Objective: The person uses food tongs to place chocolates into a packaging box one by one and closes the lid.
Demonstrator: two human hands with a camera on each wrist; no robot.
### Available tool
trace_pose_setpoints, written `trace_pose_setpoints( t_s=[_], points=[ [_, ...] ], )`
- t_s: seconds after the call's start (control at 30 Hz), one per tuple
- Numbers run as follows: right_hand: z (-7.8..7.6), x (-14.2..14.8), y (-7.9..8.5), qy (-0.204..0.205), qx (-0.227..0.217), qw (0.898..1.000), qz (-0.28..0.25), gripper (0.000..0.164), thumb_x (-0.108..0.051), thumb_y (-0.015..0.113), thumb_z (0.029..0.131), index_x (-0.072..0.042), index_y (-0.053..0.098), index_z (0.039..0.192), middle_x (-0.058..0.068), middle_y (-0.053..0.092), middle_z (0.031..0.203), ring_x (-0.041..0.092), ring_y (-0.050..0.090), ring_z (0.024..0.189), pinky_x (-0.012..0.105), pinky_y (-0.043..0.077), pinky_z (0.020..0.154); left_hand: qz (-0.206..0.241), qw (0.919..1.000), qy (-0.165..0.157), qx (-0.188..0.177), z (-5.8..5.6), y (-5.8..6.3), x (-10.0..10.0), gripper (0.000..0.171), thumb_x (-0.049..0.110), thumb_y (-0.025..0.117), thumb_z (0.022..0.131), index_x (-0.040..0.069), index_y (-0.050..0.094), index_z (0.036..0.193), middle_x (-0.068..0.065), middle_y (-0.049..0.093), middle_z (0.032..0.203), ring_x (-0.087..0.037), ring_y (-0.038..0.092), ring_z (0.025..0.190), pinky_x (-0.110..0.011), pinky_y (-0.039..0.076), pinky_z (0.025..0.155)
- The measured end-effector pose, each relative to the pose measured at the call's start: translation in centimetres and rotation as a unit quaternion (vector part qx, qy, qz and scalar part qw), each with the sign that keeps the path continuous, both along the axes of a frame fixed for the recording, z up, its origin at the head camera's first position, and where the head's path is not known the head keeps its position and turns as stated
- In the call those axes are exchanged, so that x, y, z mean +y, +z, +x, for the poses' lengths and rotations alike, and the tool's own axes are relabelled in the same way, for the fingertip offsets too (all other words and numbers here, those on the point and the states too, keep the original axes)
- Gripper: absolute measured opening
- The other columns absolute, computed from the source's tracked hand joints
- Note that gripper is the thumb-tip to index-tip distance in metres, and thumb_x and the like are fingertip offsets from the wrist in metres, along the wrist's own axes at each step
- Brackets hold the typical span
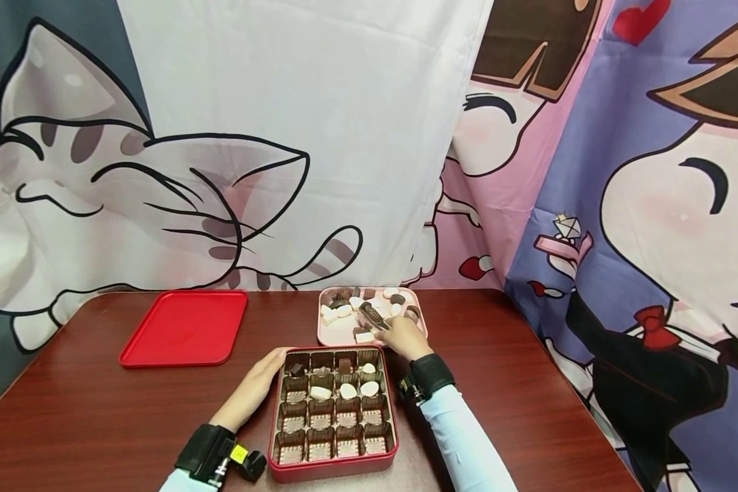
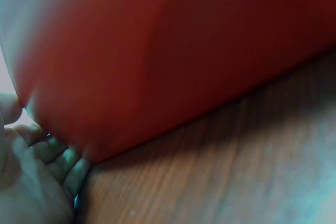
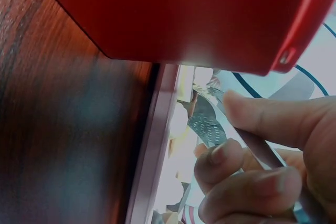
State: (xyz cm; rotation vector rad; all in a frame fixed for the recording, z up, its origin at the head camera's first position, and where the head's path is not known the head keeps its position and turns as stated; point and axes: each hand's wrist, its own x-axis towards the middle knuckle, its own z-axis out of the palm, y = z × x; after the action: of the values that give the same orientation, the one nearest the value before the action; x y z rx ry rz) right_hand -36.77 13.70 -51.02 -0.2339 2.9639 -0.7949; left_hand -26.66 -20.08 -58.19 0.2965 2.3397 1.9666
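Note:
In the head view my right hand [image 1: 408,337] grips metal tongs [image 1: 374,316] with perforated ends, thumb on one arm and fingers curled at the other. The tong tips are among white and brown chocolates on a pink tray [image 1: 344,333]. My left hand [image 1: 255,383] rests at the far left corner of a red box [image 1: 332,471], fingers extended against its side in the left wrist view. Inside the box, a gold divided insert [image 1: 321,427] carries dark, brown and white chocolates in its two far rows. Its two near rows show bare compartments.
A flat red lid [image 1: 187,328] lies at the back left of the brown wooden table [image 1: 492,396]. A printed cloth [image 1: 320,82] hangs behind the table. The box stands close in front of the pink tray, between my forearms.

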Motion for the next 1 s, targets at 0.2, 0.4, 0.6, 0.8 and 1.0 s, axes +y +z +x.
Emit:
trace_pose_setpoints(
  t_s=[0.2,0.4,0.6,0.8,1.0],
  points=[
    [-0.1,0.1,-0.4,0.006,0.017,1.0,-0.005,0.05,-0.03,0.079,0.098,0.0,0.075,0.138,0.015,0.076,0.131,0.03,0.073,0.11,0.046,0.058,0.093,-0.001,0.9998,-0.009,0.019,0.1,-0.1,-0.1,0.056,0.046,0.044,0.12,0.006,0.059,0.155,-0.014,0.062,0.152,-0.013,0.054,0.139,-0.018,0.041,0.109],
    [-1.2,0.8,-2.1,0.015,0.03,0.999,-0.02,0.04,-0.031,0.08,0.098,-0.003,0.08,0.127,0.01,0.079,0.107,0.026,0.068,0.089,0.045,0.055,0.08,-0.007,0.9984,-0.018,0.053,0.1,-0.2,-0.2,0.055,0.045,0.041,0.121,0.005,0.06,0.154,-0.01,0.065,0.148,-0.005,0.055,0.135,-0.019,0.043,0.108],
    [-2.5,1.5,-3.3,0.037,0.043,0.998,-0.016,0.04,-0.03,0.08,0.097,-0.003,0.08,0.128,0.012,0.079,0.111,0.03,0.07,0.097,0.049,0.057,0.087,-0.029,0.9992,-0.007,0.026,0.2,0.1,0.0,0.065,0.054,0.04,0.119,0.005,0.057,0.158,-0.014,0.06,0.155,-0.016,0.05,0.144,-0.02,0.039,0.111],
    [-2.3,1.8,-3.3,0.03,0.053,0.998,-0.027,0.044,-0.03,0.078,0.099,-0.003,0.078,0.134,0.015,0.077,0.126,0.034,0.071,0.112,0.053,0.057,0.097,-0.021,0.9998,0.002,-0.006,0.2,0.4,0.1,0.063,0.049,0.043,0.12,0.001,0.054,0.159,-0.02,0.052,0.162,-0.035,0.038,0.155,-0.027,0.034,0.119],
    [3.1,0.4,3.3,0.059,0.075,0.994,-0.056,0.038,-0.026,0.076,0.101,-0.002,0.079,0.131,0.014,0.079,0.117,0.033,0.071,0.105,0.048,0.057,0.09,-0.015,0.9991,-0.009,0.039,0.1,0.0,-0.1,0.054,0.042,0.042,0.121,0.003,0.059,0.154,-0.013,0.062,0.152,-0.011,0.051,0.141,-0.019,0.04,0.11]
  ],
)
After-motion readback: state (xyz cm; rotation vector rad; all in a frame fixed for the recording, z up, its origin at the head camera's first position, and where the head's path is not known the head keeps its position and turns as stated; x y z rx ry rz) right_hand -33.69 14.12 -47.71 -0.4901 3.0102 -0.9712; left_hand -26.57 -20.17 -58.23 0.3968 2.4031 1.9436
